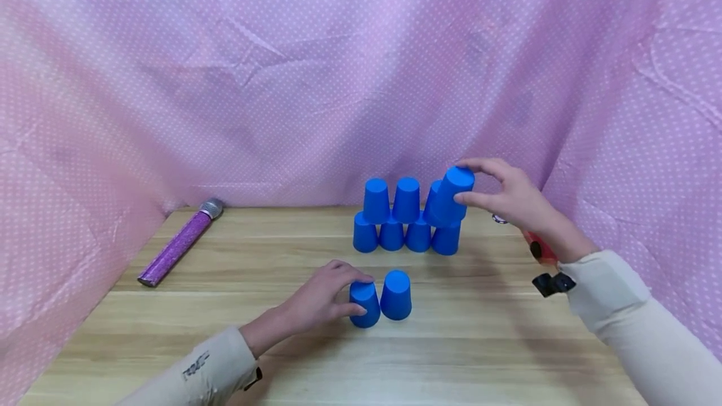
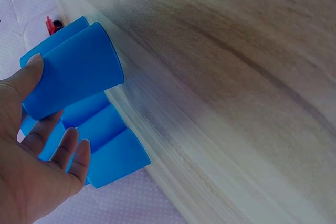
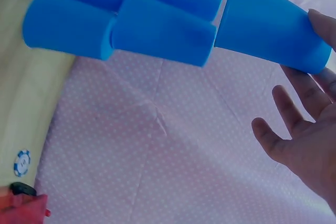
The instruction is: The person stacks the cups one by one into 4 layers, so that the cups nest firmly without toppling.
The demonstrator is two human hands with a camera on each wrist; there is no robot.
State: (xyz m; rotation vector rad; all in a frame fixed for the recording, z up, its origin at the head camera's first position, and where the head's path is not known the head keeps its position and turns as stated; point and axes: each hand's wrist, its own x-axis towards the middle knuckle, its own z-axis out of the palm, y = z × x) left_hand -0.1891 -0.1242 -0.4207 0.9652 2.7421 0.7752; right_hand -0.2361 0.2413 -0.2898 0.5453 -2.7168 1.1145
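Note:
My right hand (image 1: 510, 196) pinches an upside-down blue cup (image 1: 454, 190) between thumb and fingers, tilted slightly, at the right end of a two-level stack. In the right wrist view the held cup (image 3: 270, 27) has its rim close over the base of an upper-row cup (image 3: 165, 30). The stack has several upturned blue cups in its bottom row (image 1: 365, 234) and three above (image 1: 407, 199). Nearer the front, my left hand (image 1: 321, 296) grips another upturned blue cup (image 1: 366, 309) by its sides. A matching cup (image 1: 397, 296) stands right beside it.
A purple glittery microphone (image 1: 177, 246) lies at the table's left. To the right, partly behind the right arm, are a red object (image 1: 538, 248) with a black part and a blue-and-white chip (image 3: 22, 162). Pink dotted cloth (image 1: 293, 80) surrounds the wooden table (image 1: 254, 243).

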